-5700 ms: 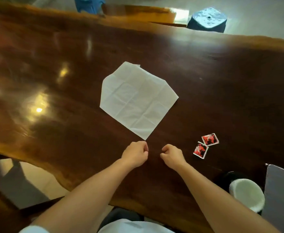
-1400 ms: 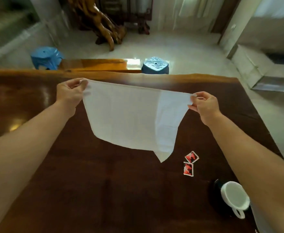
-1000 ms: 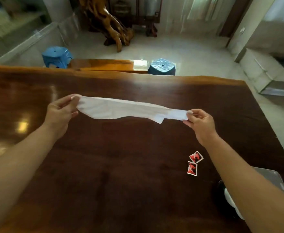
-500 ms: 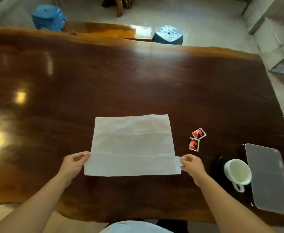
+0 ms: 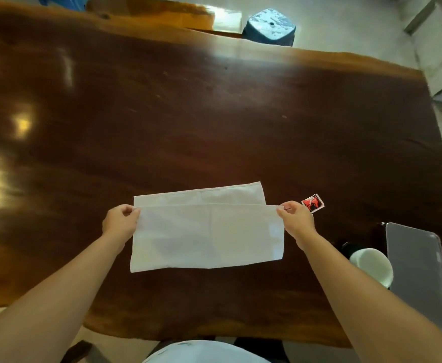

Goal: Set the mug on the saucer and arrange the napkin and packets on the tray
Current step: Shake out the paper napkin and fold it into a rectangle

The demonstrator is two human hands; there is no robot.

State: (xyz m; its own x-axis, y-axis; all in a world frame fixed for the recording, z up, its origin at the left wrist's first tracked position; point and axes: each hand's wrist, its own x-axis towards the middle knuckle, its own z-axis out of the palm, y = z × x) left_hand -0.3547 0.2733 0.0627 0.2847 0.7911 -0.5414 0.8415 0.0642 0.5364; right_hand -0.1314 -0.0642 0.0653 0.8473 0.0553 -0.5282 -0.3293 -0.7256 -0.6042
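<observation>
While I fold the napkin [image 5: 206, 237] low in the middle, my left hand [image 5: 120, 222] and right hand [image 5: 297, 221] each pinch a top corner. Next I lay this flap flat. The mug [image 5: 371, 265], maybe on its saucer, sits beside the tray [image 5: 419, 273], lower right.

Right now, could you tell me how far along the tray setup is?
Nothing is placed yet. The left hand and right hand are folding the napkin on the table. A packet lies loose, the tray is bare, and the mug sits beside it.
</observation>
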